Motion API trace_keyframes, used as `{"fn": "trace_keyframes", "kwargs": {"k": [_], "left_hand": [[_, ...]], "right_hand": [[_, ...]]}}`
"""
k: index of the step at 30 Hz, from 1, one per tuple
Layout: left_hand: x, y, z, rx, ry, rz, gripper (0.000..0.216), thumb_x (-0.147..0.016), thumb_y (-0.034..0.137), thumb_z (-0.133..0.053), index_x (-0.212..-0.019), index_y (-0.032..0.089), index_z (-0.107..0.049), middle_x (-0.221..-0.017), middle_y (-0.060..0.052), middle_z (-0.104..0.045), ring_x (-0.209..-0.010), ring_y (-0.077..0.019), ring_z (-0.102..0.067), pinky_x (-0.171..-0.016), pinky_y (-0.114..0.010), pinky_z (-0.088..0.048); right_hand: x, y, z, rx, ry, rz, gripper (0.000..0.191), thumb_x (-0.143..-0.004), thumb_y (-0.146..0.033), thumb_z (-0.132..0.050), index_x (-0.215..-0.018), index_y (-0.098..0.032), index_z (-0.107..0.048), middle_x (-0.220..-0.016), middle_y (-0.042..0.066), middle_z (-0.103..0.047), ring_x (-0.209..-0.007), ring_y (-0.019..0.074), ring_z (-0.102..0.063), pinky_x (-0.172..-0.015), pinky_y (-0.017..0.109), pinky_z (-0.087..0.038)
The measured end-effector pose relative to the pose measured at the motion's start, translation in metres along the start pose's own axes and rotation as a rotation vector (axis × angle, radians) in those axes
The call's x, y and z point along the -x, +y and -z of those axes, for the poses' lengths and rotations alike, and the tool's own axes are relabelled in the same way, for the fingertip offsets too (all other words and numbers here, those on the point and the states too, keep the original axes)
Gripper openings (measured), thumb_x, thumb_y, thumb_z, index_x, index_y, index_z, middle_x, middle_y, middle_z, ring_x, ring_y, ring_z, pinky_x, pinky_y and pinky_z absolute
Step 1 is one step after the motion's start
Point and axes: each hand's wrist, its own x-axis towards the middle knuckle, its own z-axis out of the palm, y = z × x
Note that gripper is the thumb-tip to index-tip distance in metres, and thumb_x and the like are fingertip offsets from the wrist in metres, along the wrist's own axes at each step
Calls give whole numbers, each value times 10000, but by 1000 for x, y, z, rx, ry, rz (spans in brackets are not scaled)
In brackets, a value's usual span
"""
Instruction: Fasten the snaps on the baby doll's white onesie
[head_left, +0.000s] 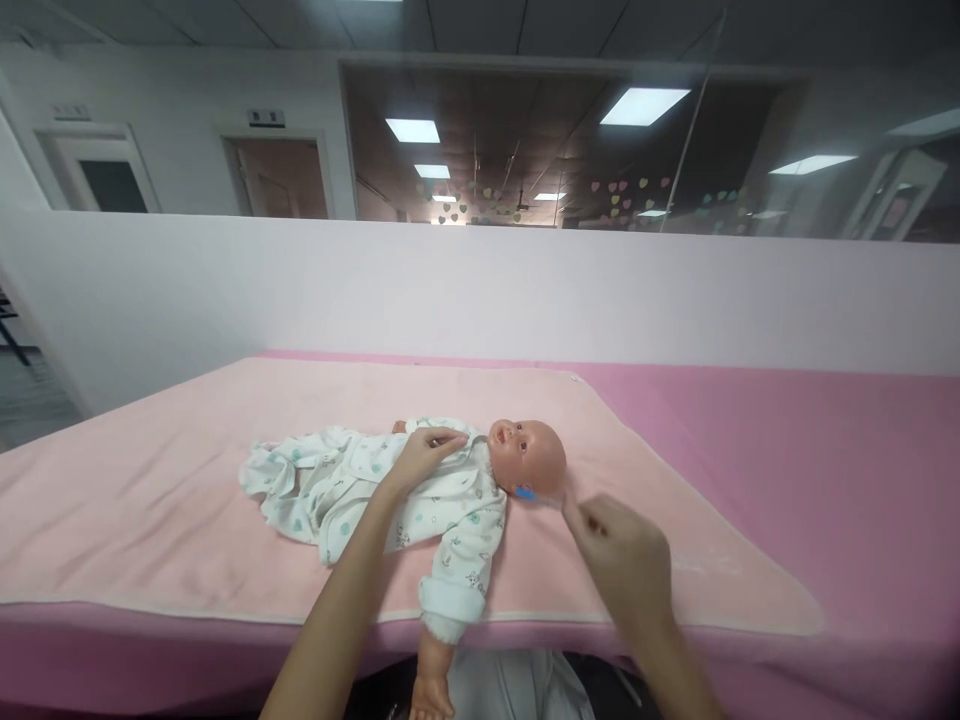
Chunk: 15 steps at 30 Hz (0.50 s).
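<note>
A baby doll point(529, 455) lies on its back with its bald head toward the right, dressed in a white patterned outfit point(337, 480). My left hand point(427, 455) is closed on the doll's chest, fingertips pinched at the outfit's collar. To the right of the head, my right hand point(619, 550) is closed, somewhat blurred, gripping a thin pale stick with a blue end point(525, 493). That blue end is beside the doll's ear; whether it touches, I cannot tell. One doll arm hangs over the table's front edge.
A peach blanket point(172, 500) lies under the doll, over a pink table cover point(847, 480). Behind the table runs a low white wall point(525, 300) with a wide window point(570, 150) above. Part of my lap shows under the front edge.
</note>
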Motion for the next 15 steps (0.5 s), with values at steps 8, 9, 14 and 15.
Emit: {"fn": "trace_keyframes", "kwargs": {"k": [8, 9, 14, 15], "left_hand": [[-2, -7, 1, -183, -104, -63, 301, -681, 424, -587, -802, 187, -728, -788, -59, -695, -662, -176, -559, -597, -253, -385], [-1, -6, 1, -175, -110, -55, 305, -682, 428, -586, -800, 187, -728, -788, -60, -695, -663, -177, -560, -596, -253, -386], [2, 0, 1, -157, -106, -7, 342, -675, 438, -589, -854, 177, -719, -754, -53, -682, -612, -157, -527, -534, -237, -358], [2, 1, 1, -151, -105, -5, 350, -674, 436, -588, -867, 173, -715, -752, -54, -679, -610, -154, -520, -531, -234, -354]], "right_hand": [[59, 7, -43, 250, -316, -25, 401, -840, -299, -386, -493, -199, -558, -480, 24, -532, -451, 117, -475, -475, 265, -186], [57, 5, -46, 247, -378, -31, 398, -838, -297, -388, -493, -201, -562, -484, 26, -543, -455, 121, -485, -473, 267, -175], [43, 2, -55, 187, -618, -7, 358, -819, -265, -401, -514, -195, -575, -536, 46, -593, -472, 134, -500, -457, 266, -150], [38, 3, -54, 155, -659, 9, 330, -802, -252, -425, -513, -190, -572, -536, 47, -591, -477, 132, -498, -452, 261, -154]]}}
